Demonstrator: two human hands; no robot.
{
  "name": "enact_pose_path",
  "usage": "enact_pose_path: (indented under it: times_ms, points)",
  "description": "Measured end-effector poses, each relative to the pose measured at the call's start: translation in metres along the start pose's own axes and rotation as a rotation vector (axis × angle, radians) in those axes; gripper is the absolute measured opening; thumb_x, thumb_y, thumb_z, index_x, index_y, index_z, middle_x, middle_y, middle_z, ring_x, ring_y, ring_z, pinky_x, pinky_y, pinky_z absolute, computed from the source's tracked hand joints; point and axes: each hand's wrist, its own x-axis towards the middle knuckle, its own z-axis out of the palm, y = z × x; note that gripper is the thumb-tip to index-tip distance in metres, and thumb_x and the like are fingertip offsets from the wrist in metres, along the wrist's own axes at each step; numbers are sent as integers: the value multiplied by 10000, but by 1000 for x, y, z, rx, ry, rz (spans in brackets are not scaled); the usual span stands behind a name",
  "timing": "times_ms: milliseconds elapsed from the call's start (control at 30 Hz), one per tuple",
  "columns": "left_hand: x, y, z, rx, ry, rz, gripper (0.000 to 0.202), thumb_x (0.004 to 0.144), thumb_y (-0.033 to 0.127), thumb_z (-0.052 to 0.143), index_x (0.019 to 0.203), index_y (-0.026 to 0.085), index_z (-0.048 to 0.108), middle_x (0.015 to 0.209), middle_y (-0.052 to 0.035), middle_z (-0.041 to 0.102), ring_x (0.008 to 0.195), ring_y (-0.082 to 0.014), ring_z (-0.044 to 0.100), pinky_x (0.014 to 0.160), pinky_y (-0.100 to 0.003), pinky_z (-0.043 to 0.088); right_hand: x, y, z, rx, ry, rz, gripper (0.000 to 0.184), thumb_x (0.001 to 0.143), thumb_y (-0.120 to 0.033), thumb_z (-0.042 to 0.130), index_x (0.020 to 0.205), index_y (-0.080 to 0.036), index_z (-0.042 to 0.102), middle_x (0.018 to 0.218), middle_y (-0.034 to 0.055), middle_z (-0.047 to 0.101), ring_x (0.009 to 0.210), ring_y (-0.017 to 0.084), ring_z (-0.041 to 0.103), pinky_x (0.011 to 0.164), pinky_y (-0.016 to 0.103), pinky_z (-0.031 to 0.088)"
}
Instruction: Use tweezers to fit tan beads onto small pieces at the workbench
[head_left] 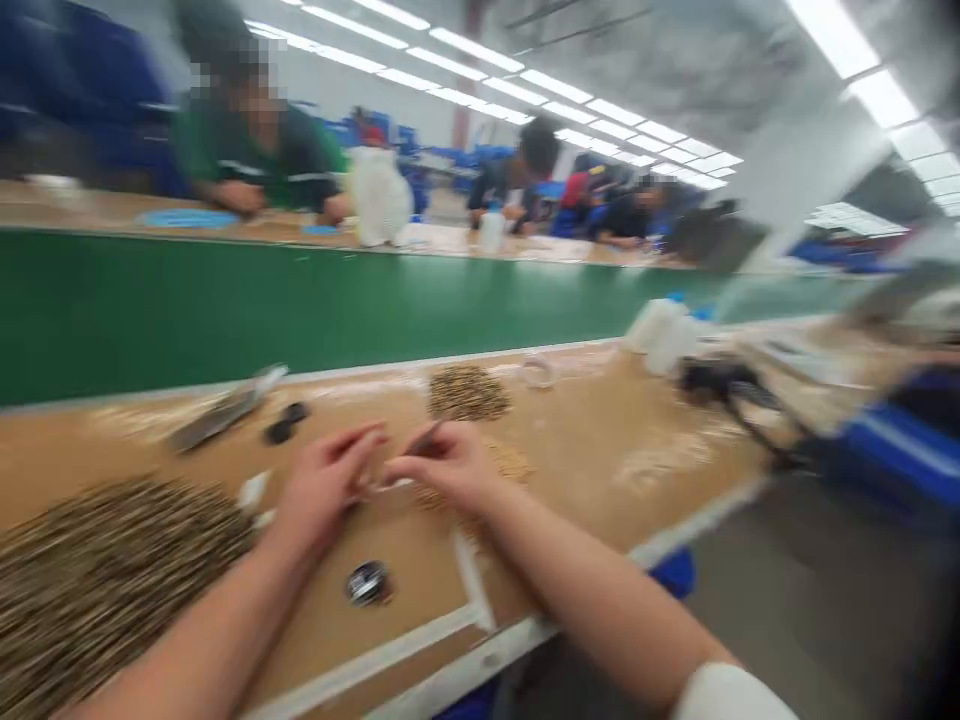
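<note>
My left hand (326, 485) and my right hand (454, 465) meet over the brown tabletop, fingertips close together. A dark, slim piece (426, 440) shows between the thumb and fingers of my right hand; blur hides its kind. The left fingers are pinched, and whatever is in them is too small and smeared to name. Beyond the right hand lies a pile of small brownish pieces (469, 392), with lighter tan pieces (510, 462) beside the wrist. A much larger heap of thin brown pieces (112, 580) spreads left of my left forearm. Nearer me sits a small round shiny black object (367, 583).
A green belt-like strip (300, 300) runs behind the table (600, 440). On the table are a grey flat tool (225, 412), black round pieces (285, 423), a tape ring (537, 373) and white bottles (664, 333). A blue bin (900, 455) stands right. People (259, 150) work across the belt.
</note>
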Motion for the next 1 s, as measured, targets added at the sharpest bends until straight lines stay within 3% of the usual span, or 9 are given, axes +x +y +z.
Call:
enact_pose_path:
  times_ms: [67, 133, 233, 300, 533, 733, 867, 933, 1000]
  points:
    - [-4, -7, -21, -15, 8, 3, 508, 759, 504, 799, 1119, 147, 764, 929, -90, 776, 446, -40, 427, 397, -180, 299, -8, 1, -2, -4, -186, 12, 219, 774, -353, 881, 759, -165, 770, 727, 21, 761, 658, 146, 695, 657, 245, 560]
    - [-2, -15, -25, -46, -23, 16, 404, 803, 415, 770, 1119, 163, 762, 1059, -105, 776, 447, -30, 437, 400, -184, 306, -12, 5, -4, -69, -340, 23, 184, 791, -328, 873, 780, -169, 779, 681, 5, 730, 623, 124, 655, 595, 217, 502]
    - [3, -21, -18, -82, -51, 57, 319, 843, 321, 733, 1129, 179, 741, 987, -79, 777, 431, -21, 435, 408, -176, 316, -17, 4, -1, -186, -535, 70, 200, 822, -359, 851, 828, -168, 792, 718, 19, 744, 624, 128, 644, 570, 224, 466]
    - [3, -23, -14, -118, -95, 80, 369, 846, 280, 734, 1205, 205, 691, 954, -52, 772, 429, -24, 461, 426, -176, 363, -19, 1, 2, -241, -588, 57, 208, 842, -370, 834, 840, -166, 796, 761, 32, 761, 648, 132, 655, 583, 228, 465]
    - [3, -24, -17, -124, -163, 85, 208, 859, 303, 734, 1010, 164, 699, 1058, -90, 779, 466, -45, 568, 412, -182, 342, -17, 0, 4, -338, -637, 46, 211, 874, -385, 804, 844, -177, 807, 789, 40, 779, 642, 132, 665, 573, 233, 462]
    - [5, -25, -18, -29, -125, 105, 227, 837, 344, 780, 996, 183, 774, 709, 1, 686, 482, -50, 465, 452, -191, 342, -18, 1, 4, -349, -674, 75, 213, 894, -402, 782, 856, -195, 812, 819, 41, 792, 661, 137, 684, 574, 237, 474]
    - [4, -25, -19, -17, -149, 109, 235, 830, 341, 793, 1013, 194, 784, 652, 20, 643, 499, -58, 451, 487, -201, 370, -19, 0, 5, -344, -673, 88, 202, 880, -391, 798, 839, -193, 807, 812, 38, 789, 638, 130, 673, 553, 235, 470]
    - [4, -24, -19, -36, -152, 102, 246, 821, 324, 801, 1026, 191, 776, 677, 13, 662, 515, -64, 489, 504, -206, 395, -18, -1, 1, -318, -633, 88, 184, 862, -371, 816, 820, -192, 800, 764, 29, 772, 609, 126, 654, 527, 236, 457]
    - [3, -23, -19, -56, -149, 83, 252, 811, 315, 809, 1021, 183, 767, 666, 11, 661, 517, -69, 518, 499, -204, 399, -16, -2, -5, -246, -489, 63, 176, 840, -350, 835, 788, -191, 782, 700, 17, 744, 583, 129, 642, 522, 246, 472]
